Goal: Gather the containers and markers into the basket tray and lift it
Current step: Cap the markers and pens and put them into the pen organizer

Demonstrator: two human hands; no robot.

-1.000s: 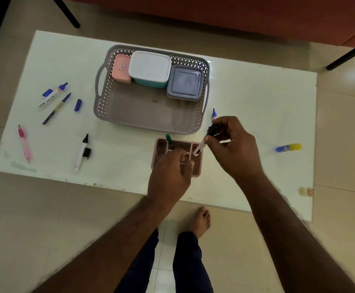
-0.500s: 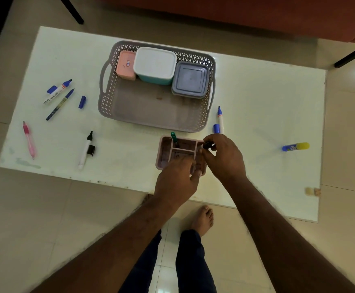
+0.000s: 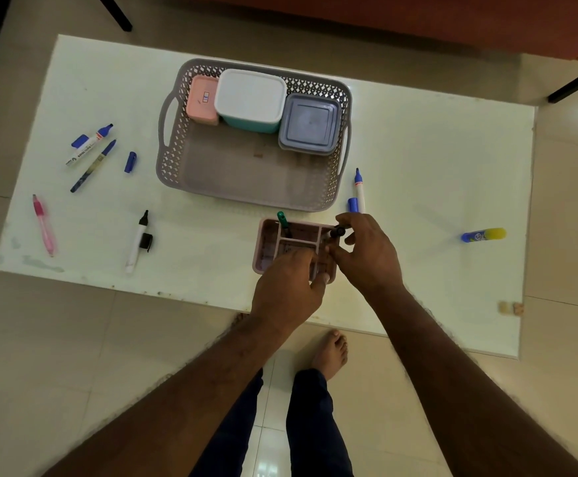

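A grey lattice basket tray (image 3: 246, 187) on the white table holds a pink container (image 3: 202, 99), a white-lidded teal container (image 3: 250, 98) and a grey-blue container (image 3: 310, 122) along its far side. In front of it stands a pink divided organizer (image 3: 270, 241) with a green marker (image 3: 282, 220) upright in it. My left hand (image 3: 289, 287) grips the organizer's near edge. My right hand (image 3: 366, 253) pinches a black-capped marker (image 3: 336, 233), its body down in the organizer's right compartment. Loose markers lie left: a blue-and-white one (image 3: 88, 146), a dark blue pen (image 3: 93, 165), a black-tipped one (image 3: 137, 241).
A blue marker (image 3: 360, 191) with its cap (image 3: 352, 204) lies right of the basket. A pink pen (image 3: 43, 224) lies far left, a loose blue cap (image 3: 130, 162) near the basket, a blue-yellow glue stick (image 3: 483, 234) far right. My foot (image 3: 330, 352) shows below the table's near edge.
My right hand came down from above the organizer and lowered the black-capped marker into its right compartment. The left hand stayed on the organizer.
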